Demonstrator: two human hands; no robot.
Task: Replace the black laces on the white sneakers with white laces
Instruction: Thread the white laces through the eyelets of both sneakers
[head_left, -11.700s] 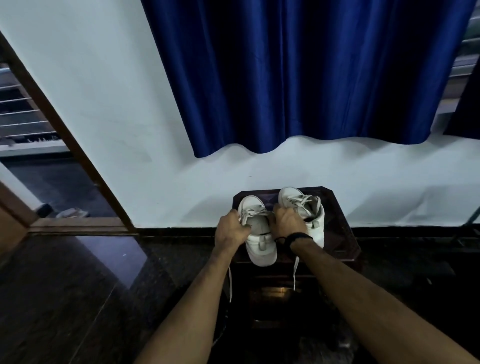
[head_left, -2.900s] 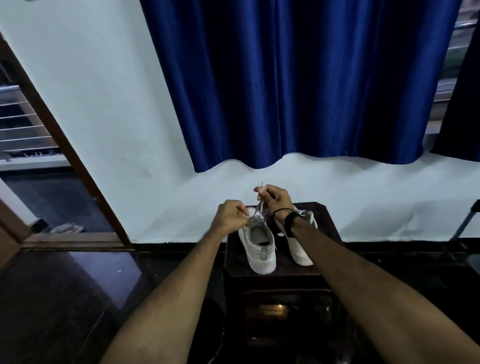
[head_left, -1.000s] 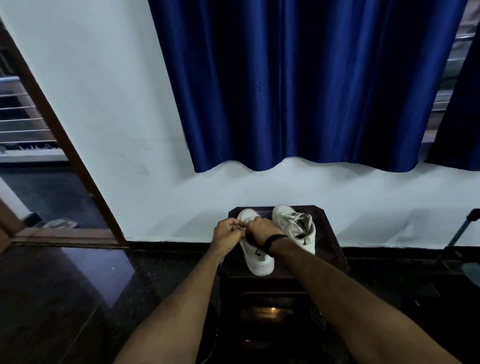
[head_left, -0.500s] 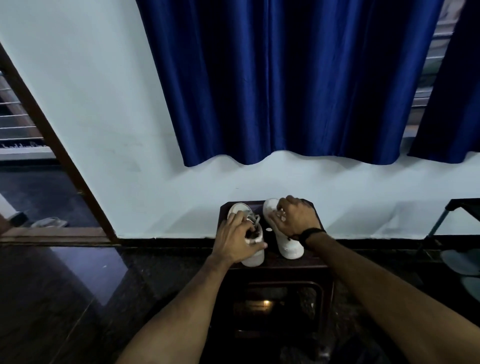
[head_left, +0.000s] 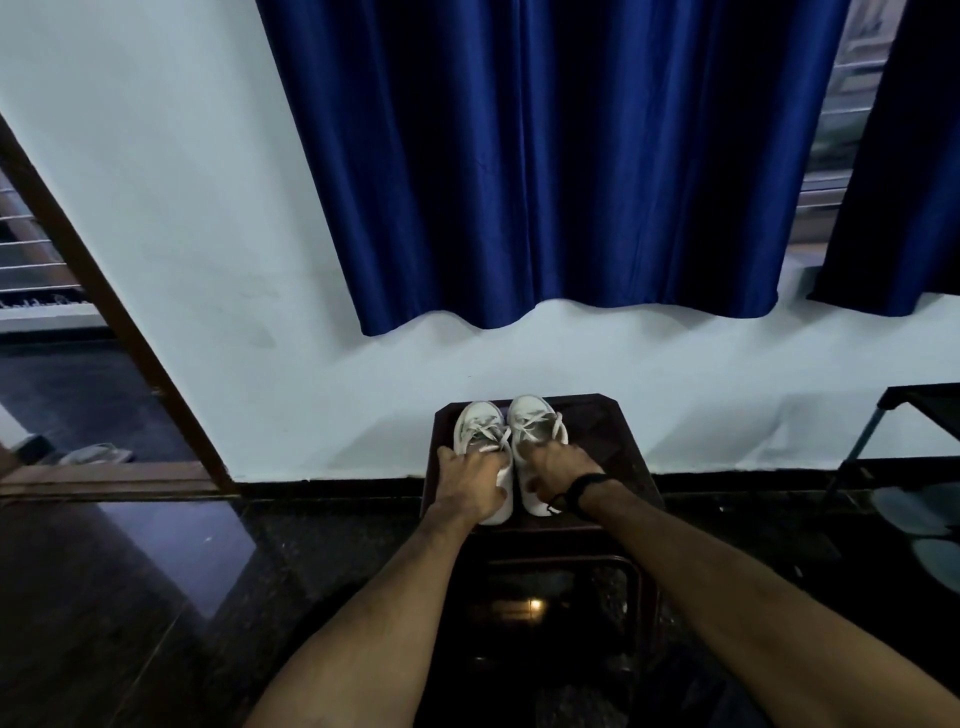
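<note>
Resting side by side on a dark stool (head_left: 618, 441) at six o'clock, both sneakers (head_left: 530, 447) wear white laces (head_left: 485, 434); the left hand (head_left: 470, 480) and right hand (head_left: 556, 467) cover them, grips unclear. A tug could loosen the bows.

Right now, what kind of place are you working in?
Most likely a room in a home, near a doorway. A blue curtain hangs over a window, the sneakers sit on a small dark stool against a white wall, and the floor is polished dark stone.
</note>
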